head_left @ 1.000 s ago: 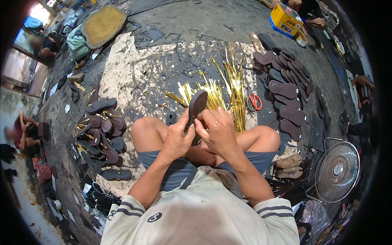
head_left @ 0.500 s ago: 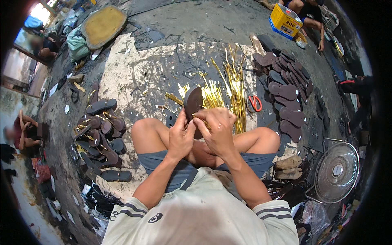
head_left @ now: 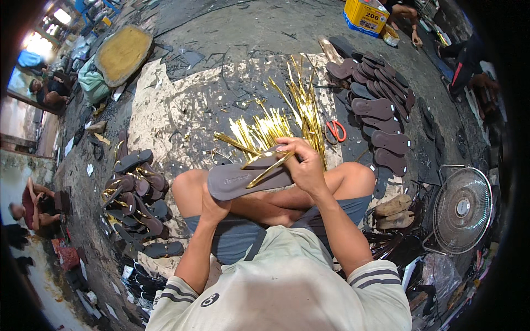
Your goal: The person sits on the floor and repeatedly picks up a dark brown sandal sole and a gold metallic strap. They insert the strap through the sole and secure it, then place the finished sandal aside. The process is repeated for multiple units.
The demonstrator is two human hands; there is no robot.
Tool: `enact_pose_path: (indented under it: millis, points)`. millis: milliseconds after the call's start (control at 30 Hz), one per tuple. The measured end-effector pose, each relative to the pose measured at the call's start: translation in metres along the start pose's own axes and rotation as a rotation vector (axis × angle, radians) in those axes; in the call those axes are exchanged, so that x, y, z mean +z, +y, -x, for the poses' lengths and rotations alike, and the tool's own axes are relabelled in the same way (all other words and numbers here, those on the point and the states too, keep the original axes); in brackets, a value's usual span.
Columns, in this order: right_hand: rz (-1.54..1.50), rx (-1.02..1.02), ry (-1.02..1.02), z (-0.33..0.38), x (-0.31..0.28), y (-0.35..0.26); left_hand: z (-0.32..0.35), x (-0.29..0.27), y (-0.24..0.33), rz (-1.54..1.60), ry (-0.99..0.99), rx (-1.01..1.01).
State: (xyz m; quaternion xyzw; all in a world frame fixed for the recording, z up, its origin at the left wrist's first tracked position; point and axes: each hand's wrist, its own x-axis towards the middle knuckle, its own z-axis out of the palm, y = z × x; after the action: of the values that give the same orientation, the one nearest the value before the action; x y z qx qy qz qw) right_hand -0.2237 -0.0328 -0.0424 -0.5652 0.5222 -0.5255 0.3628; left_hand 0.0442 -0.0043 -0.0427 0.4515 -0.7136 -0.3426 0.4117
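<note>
My left hand (head_left: pixel 214 206) grips one rounded end of a brown sandal (head_left: pixel 225 182), which lies nearly level above my crossed legs. A gold strap (head_left: pixel 258 180) spans its sole in a V. My right hand (head_left: pixel 305 164) is closed on that strap near the sandal's other end; its fingers partly hide where strap and sole meet. Just beyond the sandal, a bundle of loose gold straps (head_left: pixel 259 130) is spread on the ground sheet. Red-handled scissors (head_left: pixel 335 132) lie to the right of the straps.
Strapped sandals (head_left: pixel 144 201) are heaped at my left. Bare brown soles (head_left: pixel 380 108) lie in rows at the right, near a metal fan (head_left: pixel 462 208). A yellow box (head_left: pixel 365 16) and a flat slab (head_left: pixel 124 55) stand farther off. Other people sit around the edges.
The sandal has turned from upright on edge to nearly flat, its sole top showing. My left hand shifted left to its end; my right hand moved right, holding the strap.
</note>
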Motion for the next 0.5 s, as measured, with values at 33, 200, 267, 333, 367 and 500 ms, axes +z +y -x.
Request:
enact_pose_path:
  millis: [33, 200, 267, 333, 367, 500]
  points:
    - [-0.059, 0.053, 0.052, 0.001, -0.001, 0.000, -0.001, -0.001, 0.007, -0.013, 0.002, 0.008]
    - [0.039, 0.005, 0.112, -0.001, -0.002, -0.014, -0.001, -0.007, 0.012, -0.077, -0.020, -0.034]
    - [0.112, -0.120, 0.093, -0.006, -0.013, -0.002, -0.019, -0.015, 0.034, -0.025, -0.053, -0.216]
    - [0.237, -0.147, 0.021, -0.014, -0.018, 0.004, -0.025, -0.023, 0.035, 0.359, 0.096, -0.499]
    - [0.325, -0.180, -0.046, -0.019, -0.021, 0.009, -0.029, -0.025, 0.038, 0.290, -0.001, -0.496]
    - [0.391, -0.308, -0.255, -0.045, -0.032, 0.010, -0.030, -0.058, 0.015, -0.033, -0.073, -0.354]
